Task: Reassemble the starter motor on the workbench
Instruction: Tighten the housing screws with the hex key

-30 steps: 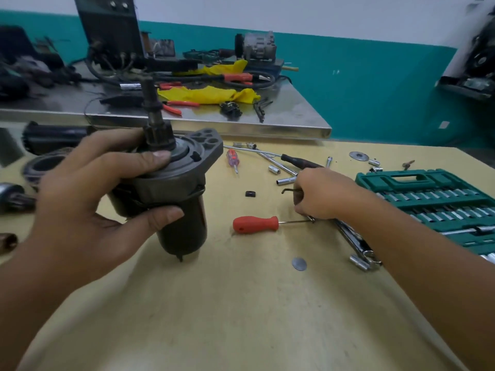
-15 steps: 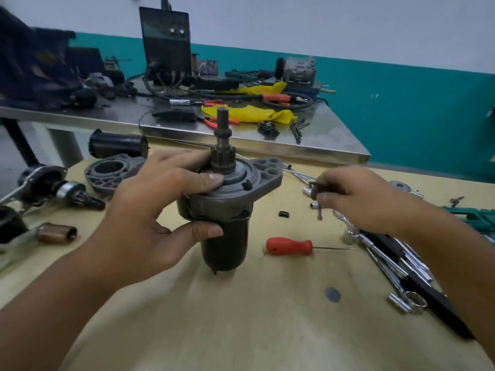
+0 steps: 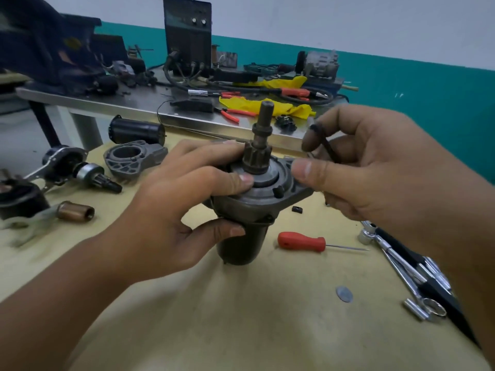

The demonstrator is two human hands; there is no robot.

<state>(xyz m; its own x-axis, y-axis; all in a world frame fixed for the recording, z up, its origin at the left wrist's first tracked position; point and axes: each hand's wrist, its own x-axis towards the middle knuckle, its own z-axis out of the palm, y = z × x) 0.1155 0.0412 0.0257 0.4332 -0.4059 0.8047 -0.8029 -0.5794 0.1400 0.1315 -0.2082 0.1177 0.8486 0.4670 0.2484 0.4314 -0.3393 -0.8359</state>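
Head view. Left hand (image 3: 171,210): fingers curled round starter motor (image 3: 249,210), thumb under flange, motor upright w/ base on yellow surface (image 3: 241,317), pinion shaft up. Right hand (image 3: 375,167): pinches small dark bent tool (image 3: 325,141) just beside flange, thumb touching flange edge. Near right: red-handled screwdriver (image 3: 301,241), socket wrenches (image 3: 401,263), small metal disc (image 3: 344,294). Left: end housing (image 3: 134,159), bronze bushing (image 3: 75,211), black motor casing (image 3: 136,131).

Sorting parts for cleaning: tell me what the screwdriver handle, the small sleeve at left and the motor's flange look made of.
Screwdriver handle: red plastic, matte, uniformly coloured.
Sleeve: probably copper or bronze, brownish metallic sheen, though blurred.
Flange: likely cast aluminium, dull grey, rough finish.
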